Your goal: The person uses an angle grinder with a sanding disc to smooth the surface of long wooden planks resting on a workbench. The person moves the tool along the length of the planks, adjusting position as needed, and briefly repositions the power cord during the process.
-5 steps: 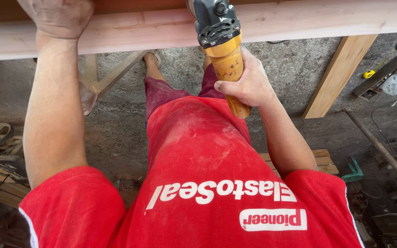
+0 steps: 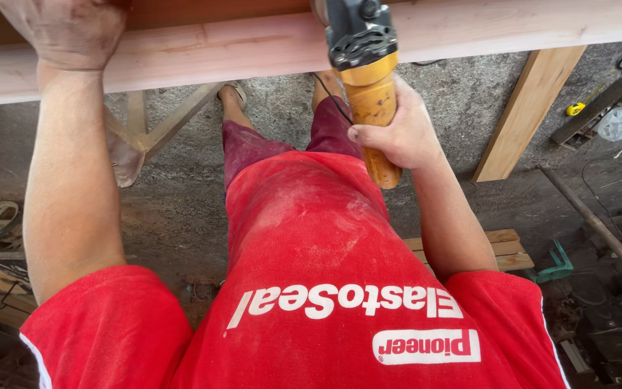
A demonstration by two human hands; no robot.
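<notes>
The long wooden beam [image 2: 217, 50] is being pressed down by the left hand [image 2: 66, 29], laid flat on top. Just right of it, a yellow power tool [image 2: 368, 94] is being gripped by the right hand [image 2: 397, 133], fingers wrapped around its handle, its black head lying against the beam.

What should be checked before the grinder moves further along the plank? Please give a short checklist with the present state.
1. Right hand wraps the yellow grinder body: ok.
2. Left hand rests flat on the plank, apart from the tool: ok.
3. Cord hangs below the plank, away from the tool head: ok.
4. Disc and guard: hidden, cannot tell.
5. Gloves: both hands bare, not ok.
6. Floor by the feet: scrap wood lies near, not ok.
</notes>
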